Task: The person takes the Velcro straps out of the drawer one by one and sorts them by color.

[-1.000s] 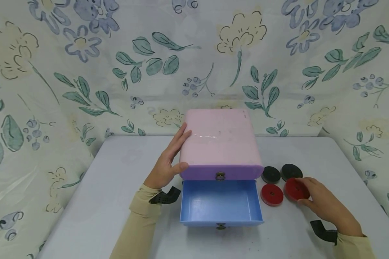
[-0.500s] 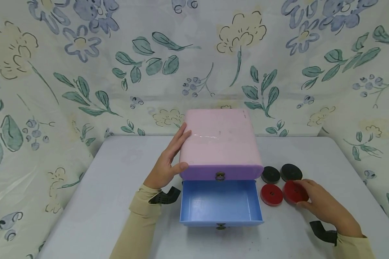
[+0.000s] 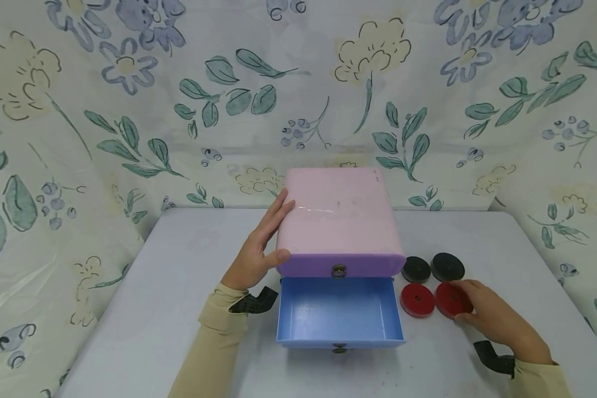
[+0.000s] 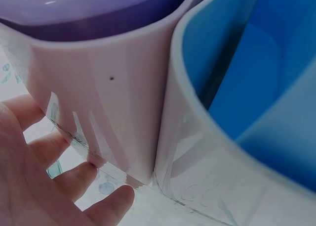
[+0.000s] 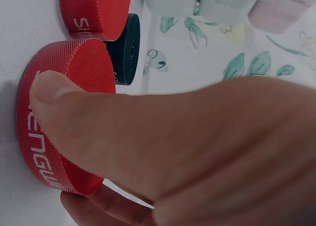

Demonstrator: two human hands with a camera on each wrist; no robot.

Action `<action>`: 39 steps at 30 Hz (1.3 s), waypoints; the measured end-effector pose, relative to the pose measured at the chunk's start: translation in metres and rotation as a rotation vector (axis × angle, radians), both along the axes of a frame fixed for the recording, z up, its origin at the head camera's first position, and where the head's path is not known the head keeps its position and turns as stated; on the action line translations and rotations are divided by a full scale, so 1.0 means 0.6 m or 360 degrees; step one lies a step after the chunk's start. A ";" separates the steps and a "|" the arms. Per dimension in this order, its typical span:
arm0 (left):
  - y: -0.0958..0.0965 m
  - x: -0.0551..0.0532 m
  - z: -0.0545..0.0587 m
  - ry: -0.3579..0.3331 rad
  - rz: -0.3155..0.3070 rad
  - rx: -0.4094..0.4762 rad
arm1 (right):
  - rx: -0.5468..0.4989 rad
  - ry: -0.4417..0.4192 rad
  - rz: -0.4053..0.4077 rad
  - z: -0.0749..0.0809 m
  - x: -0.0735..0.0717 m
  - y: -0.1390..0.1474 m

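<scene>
A pink box with a purple upper drawer [image 3: 340,213] stands at the table's middle, its blue lower drawer [image 3: 340,309] pulled out and nothing visible inside. My left hand [image 3: 254,251] rests against the box's left side, fingers extended; the left wrist view shows its spread fingertips [image 4: 116,203] by the pink wall. At the right, my right hand [image 3: 497,315] grips a red roll of hook-and-loop tape [image 3: 454,300], thumb across its lettered edge in the right wrist view. Another red tape roll [image 3: 417,300] lies just left of it. Two black tape rolls [image 3: 416,270] [image 3: 448,267] lie behind.
The white table [image 3: 199,331] extends on both sides of the box and in front of the drawer. A floral cloth [image 3: 328,99] hangs behind the table and along its sides.
The gripped red roll has shifted slightly nearer and left with my right hand, away from the black roll behind. My left hand and the box stay put.
</scene>
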State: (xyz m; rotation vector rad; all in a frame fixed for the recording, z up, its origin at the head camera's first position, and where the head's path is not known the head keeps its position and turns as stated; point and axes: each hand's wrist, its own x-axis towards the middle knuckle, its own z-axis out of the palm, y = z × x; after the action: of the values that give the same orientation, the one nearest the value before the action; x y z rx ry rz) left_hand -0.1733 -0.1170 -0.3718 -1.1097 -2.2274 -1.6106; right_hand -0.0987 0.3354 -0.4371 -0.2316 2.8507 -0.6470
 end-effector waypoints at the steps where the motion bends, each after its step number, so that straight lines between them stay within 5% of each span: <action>1: 0.000 0.000 0.000 0.0001 -0.0001 0.0001 | 0.0000 -0.0005 -0.0004 0.000 0.000 0.000; 16: -0.001 -0.001 -0.002 0.0009 -0.0008 0.0013 | -0.0002 -0.0026 -0.0033 0.003 -0.001 -0.002; 30: -0.002 -0.003 -0.005 0.0021 -0.0019 0.0011 | 0.0063 0.0148 -0.0090 0.035 0.015 -0.027; 39: -0.002 -0.001 -0.005 0.0016 -0.0006 0.0005 | -0.0061 0.0330 -0.0048 0.066 0.039 -0.065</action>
State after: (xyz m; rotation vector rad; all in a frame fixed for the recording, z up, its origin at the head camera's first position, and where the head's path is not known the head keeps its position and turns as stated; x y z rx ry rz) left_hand -0.1742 -0.1180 -0.3746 -1.1196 -2.2169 -1.6060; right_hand -0.0752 0.2965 -0.3972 -0.2769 3.0465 -0.7233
